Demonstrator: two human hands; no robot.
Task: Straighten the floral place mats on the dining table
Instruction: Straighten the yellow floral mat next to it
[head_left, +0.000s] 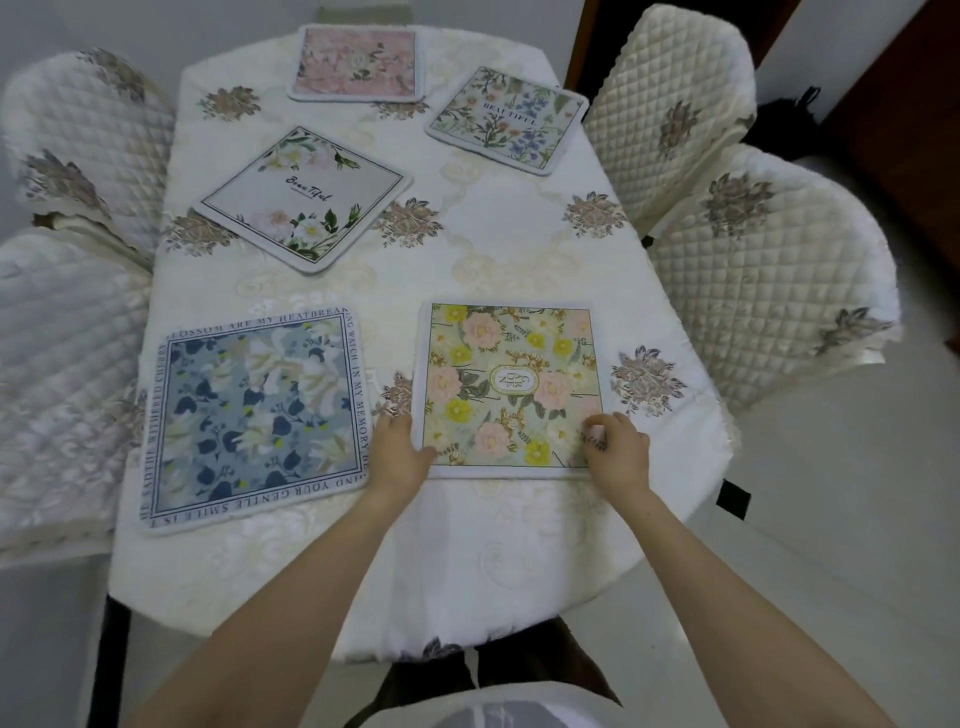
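Five mats lie on the worktop (467, 249). The near-right yellow mat (511, 387), marked "GARDEN", sits about square; the left hand (397, 449) and right hand (615, 449) press its near corners, fingers curled on the edge. The blue mat (254, 415), bordered with "BLOSSOM ARE MY HEATBREA…", the "Beautiful" mat (304, 197) and the "BEAUTIFUL" mat (506, 119) lie skewed, seemingly left to do. The far pink mat (358, 62) looks straight.
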